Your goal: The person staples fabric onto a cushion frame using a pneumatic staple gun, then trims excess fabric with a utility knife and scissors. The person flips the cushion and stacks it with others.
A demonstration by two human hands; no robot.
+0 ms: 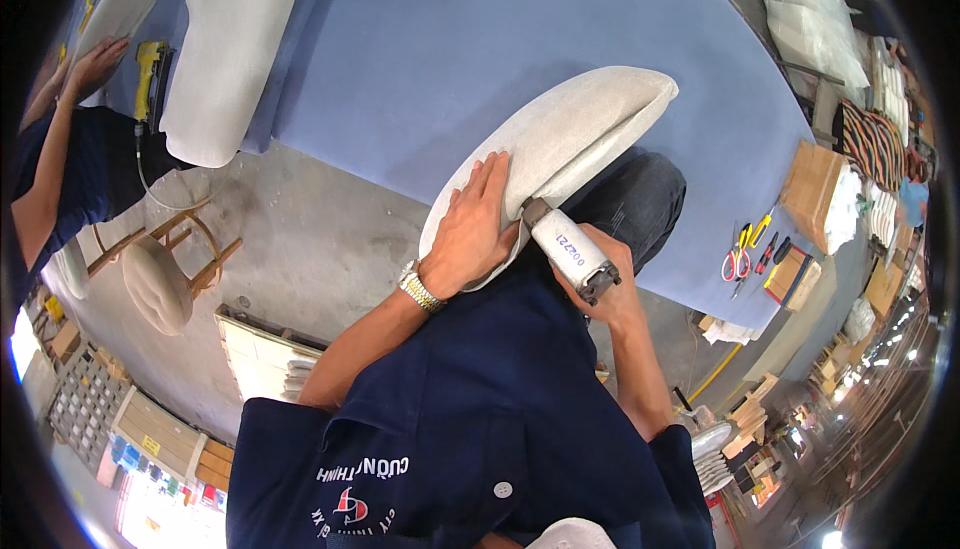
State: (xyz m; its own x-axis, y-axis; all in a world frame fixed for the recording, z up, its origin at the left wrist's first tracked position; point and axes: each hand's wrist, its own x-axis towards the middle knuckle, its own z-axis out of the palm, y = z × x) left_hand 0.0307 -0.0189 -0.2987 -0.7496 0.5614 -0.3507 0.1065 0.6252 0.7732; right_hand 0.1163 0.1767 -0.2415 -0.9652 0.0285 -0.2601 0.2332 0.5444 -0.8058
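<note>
Pale grey fabric: one curved cushion [550, 129], positioned before you, in front of the blue table [480, 39] and above your lap. Left hand [472, 229]: yours, laid flat on the cushion's cover, fingers extended and slightly apart. Right hand [615, 284]: yours, clamped round one pale handheld tool [572, 252], its nose at the cushion's near edge; your fingertips there are hidden. Scissors [737, 257]: on the table, to your right.

Left fingers [493, 177] on pale cushion [548, 139], right fingers [611, 247] around white tool [570, 249]
</note>
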